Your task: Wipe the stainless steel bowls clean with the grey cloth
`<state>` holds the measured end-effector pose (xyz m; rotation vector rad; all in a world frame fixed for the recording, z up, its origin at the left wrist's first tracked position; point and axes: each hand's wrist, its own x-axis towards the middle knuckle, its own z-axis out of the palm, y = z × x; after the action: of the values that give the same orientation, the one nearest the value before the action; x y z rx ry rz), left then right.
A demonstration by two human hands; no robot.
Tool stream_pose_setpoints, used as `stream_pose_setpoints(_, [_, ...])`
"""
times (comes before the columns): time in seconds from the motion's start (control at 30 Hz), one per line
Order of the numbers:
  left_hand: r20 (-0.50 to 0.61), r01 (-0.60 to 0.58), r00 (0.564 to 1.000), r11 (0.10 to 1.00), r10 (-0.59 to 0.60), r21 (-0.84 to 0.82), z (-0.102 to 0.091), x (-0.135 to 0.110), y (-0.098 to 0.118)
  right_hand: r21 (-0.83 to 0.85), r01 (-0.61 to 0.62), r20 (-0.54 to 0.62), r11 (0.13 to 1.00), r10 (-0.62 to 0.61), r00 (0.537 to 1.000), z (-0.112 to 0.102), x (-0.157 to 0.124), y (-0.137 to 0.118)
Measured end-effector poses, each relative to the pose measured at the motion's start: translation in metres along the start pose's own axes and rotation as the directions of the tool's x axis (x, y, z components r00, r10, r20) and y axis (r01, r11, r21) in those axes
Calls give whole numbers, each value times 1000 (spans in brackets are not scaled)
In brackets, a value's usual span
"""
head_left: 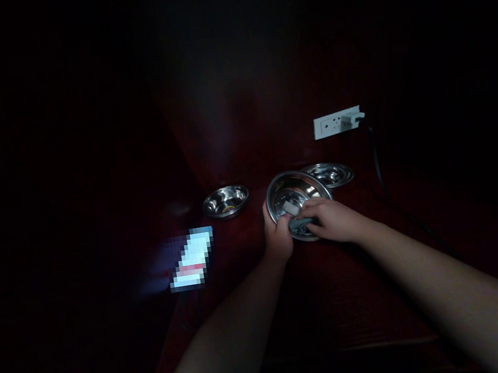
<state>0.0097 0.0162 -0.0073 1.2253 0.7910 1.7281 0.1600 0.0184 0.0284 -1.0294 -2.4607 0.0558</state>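
A shiny steel bowl (295, 183) is tilted toward me above the dark red table. My left hand (277, 236) grips its left side, thumb over the rim and fingers behind the outer wall. Inside the bowl, my right hand (331, 219) presses a dark greenish cloth (300, 224) against the lower inner wall, its fingers closed on it. A pale rectangular patch (290, 208) shows on the bowl's inside; whether it is a label or a reflection I cannot tell.
A second steel bowl (226, 203) stands to the left. Behind the held bowl lies a shallow steel dish (331, 175). A lit, blurred-out screen (193, 260) is at the left. A wall socket (337, 123) has a plug and hanging cable (376, 158). The table's front edge (297, 357) shows.
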Motion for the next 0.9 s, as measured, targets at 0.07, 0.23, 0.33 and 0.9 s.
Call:
stream_pose_setpoints(0.07, [3, 23, 1000, 1000, -23, -3, 0, 0, -1, 61, 26, -6, 998, -25, 1000, 1, -1, 0])
stream_pose_setpoints(0.23, [24, 49, 998, 999, -49, 2, 1, -1, 1, 152, 57, -1, 987, -58, 998, 0, 0, -4])
stream_pose_setpoints(0.33, [32, 53, 998, 999, -53, -3, 1, -2, 1, 181, 76, -3, 980, -77, 997, -1, 0, -8])
stream_pose_setpoints(0.9, [117, 218, 970, 975, -211, -44, 3, -6, 5, 215, 183, -111, 959, -163, 980, 3, 1, -15])
